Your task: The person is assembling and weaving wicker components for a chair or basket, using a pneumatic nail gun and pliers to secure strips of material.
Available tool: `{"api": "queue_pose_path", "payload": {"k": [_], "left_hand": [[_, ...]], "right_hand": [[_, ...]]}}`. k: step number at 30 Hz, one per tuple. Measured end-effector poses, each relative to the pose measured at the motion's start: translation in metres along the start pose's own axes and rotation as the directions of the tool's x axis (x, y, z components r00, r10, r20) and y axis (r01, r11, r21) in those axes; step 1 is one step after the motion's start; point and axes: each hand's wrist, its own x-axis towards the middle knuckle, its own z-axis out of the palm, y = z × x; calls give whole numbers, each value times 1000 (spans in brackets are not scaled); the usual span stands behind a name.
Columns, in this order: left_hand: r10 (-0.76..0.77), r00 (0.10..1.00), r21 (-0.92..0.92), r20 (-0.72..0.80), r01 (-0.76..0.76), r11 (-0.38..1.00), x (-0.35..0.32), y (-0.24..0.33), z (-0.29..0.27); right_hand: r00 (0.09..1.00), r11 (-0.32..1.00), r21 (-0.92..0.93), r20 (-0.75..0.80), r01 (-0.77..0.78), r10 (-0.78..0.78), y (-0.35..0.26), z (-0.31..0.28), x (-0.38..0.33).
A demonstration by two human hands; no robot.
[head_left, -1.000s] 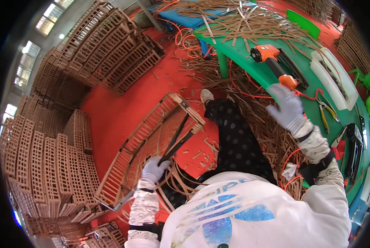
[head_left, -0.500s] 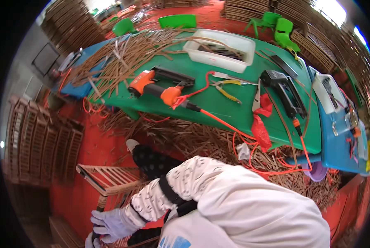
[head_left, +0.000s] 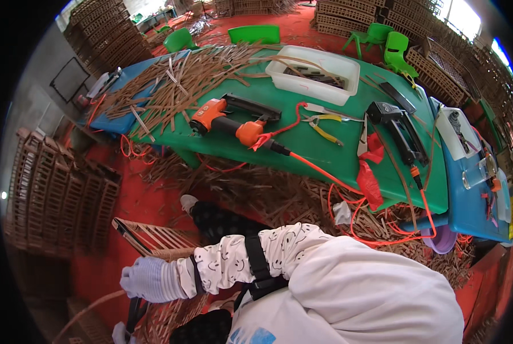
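Observation:
A brown slatted frame (head_left: 162,236) of cane-like strips, with dark edging, stands low at my left side. My right hand (head_left: 153,279), in a pale grey glove, is closed in a fist just above its dark post (head_left: 135,314). A long brown strip (head_left: 93,302) curves away from that fist toward the lower left. Lower down, my left hand (head_left: 120,333), also gloved, is partly cut off by the picture's edge. It seems closed around the bottom of the dark post, though most of its fingers are hidden.
A green table (head_left: 325,152) holds orange (head_left: 222,120) and black (head_left: 397,129) air nailers, yellow-handled pliers (head_left: 325,133), a white bin (head_left: 314,71) and loose strips (head_left: 179,80). Orange hoses (head_left: 325,173) hang off it. Slatted crates (head_left: 61,195) stand left; scraps (head_left: 279,198) litter the red floor.
My right hand has lifted from the dark post and closed into a fist with a brown strip trailing from it. My left hand stays low by the post. The view has shifted slightly.

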Motion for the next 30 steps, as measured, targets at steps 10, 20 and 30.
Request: {"api": "queue_pose_path", "payload": {"k": [10, 20, 30], "left_hand": [[-234, 707, 675, 667, -441, 591, -65, 27, -40], [245, 933, -379, 263, -134, 916, -47, 160, -37], [350, 931, 466, 103, -356, 810, 56, 77, 73]], "right_hand": [[986, 966, 198, -8, -163, 168, -1, -11, 9], [969, 937, 318, -147, -143, 197, 1, -14, 2], [883, 598, 768, -96, -228, 460, 30, -77, -21]]}}
